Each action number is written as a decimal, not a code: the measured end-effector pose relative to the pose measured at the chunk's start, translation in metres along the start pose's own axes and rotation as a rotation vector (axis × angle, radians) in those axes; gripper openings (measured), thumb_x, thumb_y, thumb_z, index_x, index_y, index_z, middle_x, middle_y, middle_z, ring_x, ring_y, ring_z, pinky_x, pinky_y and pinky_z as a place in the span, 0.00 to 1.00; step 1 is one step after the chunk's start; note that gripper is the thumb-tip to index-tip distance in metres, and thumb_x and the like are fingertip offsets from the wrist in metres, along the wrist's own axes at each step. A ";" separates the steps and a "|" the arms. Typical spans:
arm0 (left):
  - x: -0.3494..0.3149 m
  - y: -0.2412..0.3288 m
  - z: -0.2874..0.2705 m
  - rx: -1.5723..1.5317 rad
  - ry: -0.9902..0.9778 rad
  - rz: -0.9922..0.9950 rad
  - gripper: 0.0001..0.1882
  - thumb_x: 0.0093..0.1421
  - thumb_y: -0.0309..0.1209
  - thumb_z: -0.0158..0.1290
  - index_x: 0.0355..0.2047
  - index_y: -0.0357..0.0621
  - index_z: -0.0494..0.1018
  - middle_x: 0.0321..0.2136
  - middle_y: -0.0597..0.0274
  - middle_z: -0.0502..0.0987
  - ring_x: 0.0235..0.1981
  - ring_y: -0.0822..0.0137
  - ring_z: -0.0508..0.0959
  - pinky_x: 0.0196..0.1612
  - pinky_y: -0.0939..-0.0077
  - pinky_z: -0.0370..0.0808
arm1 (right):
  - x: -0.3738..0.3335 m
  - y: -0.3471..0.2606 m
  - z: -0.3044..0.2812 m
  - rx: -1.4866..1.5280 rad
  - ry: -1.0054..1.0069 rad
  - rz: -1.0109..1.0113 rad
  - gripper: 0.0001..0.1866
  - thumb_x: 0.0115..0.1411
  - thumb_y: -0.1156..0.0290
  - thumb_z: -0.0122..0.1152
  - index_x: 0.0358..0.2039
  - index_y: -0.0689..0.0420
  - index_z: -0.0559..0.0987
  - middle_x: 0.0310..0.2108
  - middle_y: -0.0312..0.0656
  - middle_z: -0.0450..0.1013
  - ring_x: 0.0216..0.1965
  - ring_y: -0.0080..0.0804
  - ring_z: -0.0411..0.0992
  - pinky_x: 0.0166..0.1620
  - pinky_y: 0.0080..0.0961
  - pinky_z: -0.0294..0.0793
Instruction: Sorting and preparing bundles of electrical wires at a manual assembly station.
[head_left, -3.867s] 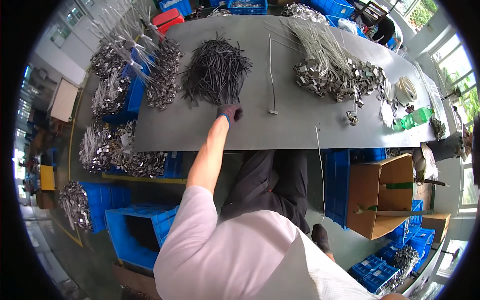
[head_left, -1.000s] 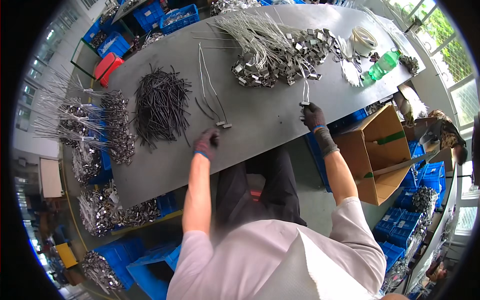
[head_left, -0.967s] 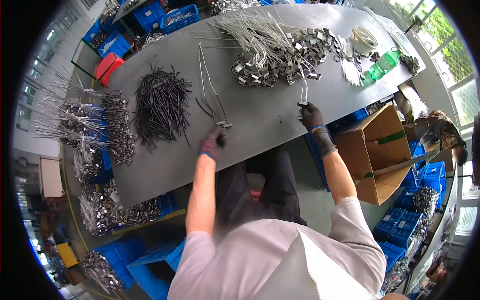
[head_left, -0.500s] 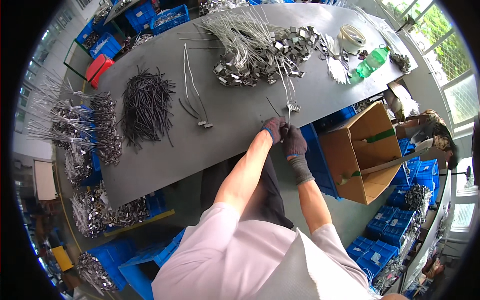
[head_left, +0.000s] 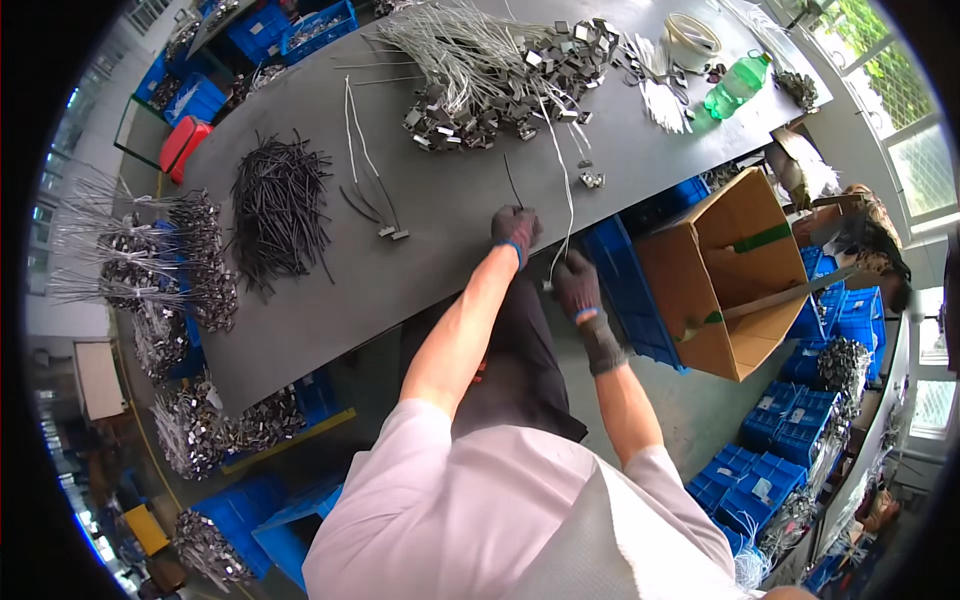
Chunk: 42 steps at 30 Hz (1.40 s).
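Note:
Both my hands wear dark knit gloves. At the near table edge, my left hand [head_left: 516,228] has its fingers closed on the lower end of a thin black tube [head_left: 512,180]. Just past that edge my right hand [head_left: 576,285] grips a white wire [head_left: 568,190]. The wire runs up over the table, and a small metal end hangs by the fingers. Several small metal connectors [head_left: 592,180] lie on the table beyond the right hand. Left of my hands rest two white wires [head_left: 352,130] with black sleeves and a metal connector [head_left: 393,233].
A heap of black tubes [head_left: 280,210] lies on the grey table [head_left: 300,340]'s left. Farther back are bundled wires with metal connectors [head_left: 470,110], a white tub [head_left: 690,42] and a green bottle [head_left: 738,85]. An open cardboard box [head_left: 690,290] stands right of my hands, beside blue crates [head_left: 765,430].
My hands, together before, are now apart. The left has moved left to the black tube; the right has drawn back below the table edge with the wire. The view has shifted slightly.

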<state>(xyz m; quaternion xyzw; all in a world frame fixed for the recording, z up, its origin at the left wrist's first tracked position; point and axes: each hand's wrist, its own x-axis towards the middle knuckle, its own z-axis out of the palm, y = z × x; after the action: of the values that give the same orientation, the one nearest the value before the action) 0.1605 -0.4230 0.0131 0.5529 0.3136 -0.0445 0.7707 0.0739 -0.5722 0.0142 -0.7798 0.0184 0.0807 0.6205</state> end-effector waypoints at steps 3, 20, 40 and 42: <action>-0.028 -0.013 -0.001 -0.006 -0.036 -0.055 0.07 0.57 0.30 0.53 0.29 0.38 0.76 0.22 0.56 0.78 0.21 0.61 0.79 0.22 0.67 0.78 | 0.050 0.007 0.006 -0.383 0.196 -0.280 0.10 0.63 0.66 0.57 0.41 0.55 0.81 0.27 0.46 0.77 0.28 0.42 0.77 0.32 0.36 0.75; 0.009 -0.042 0.037 -0.237 0.301 -0.122 0.09 0.61 0.31 0.56 0.35 0.37 0.77 0.21 0.55 0.79 0.19 0.61 0.78 0.21 0.64 0.74 | -0.044 0.051 -0.012 -0.766 0.058 -0.339 0.09 0.61 0.66 0.58 0.38 0.51 0.83 0.35 0.50 0.78 0.40 0.53 0.77 0.41 0.42 0.77; -0.020 -0.014 -0.012 -0.292 0.096 0.228 0.06 0.65 0.28 0.55 0.34 0.38 0.79 0.24 0.60 0.80 0.21 0.71 0.79 0.26 0.75 0.78 | -0.269 0.116 -0.124 -0.969 -0.118 0.139 0.14 0.62 0.73 0.52 0.46 0.52 0.82 0.42 0.50 0.77 0.42 0.53 0.77 0.43 0.44 0.77; -0.044 -0.016 -0.022 -0.425 0.089 0.237 0.07 0.66 0.29 0.55 0.36 0.38 0.77 0.25 0.59 0.81 0.21 0.67 0.80 0.27 0.72 0.80 | -0.228 0.098 -0.104 -0.999 -0.170 0.082 0.14 0.62 0.73 0.52 0.45 0.52 0.82 0.42 0.50 0.77 0.42 0.53 0.77 0.43 0.43 0.78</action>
<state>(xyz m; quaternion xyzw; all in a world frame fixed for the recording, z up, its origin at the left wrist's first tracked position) 0.1090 -0.4223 0.0190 0.4126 0.2827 0.1377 0.8549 -0.1529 -0.7117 -0.0235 -0.9707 -0.0423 0.1669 0.1676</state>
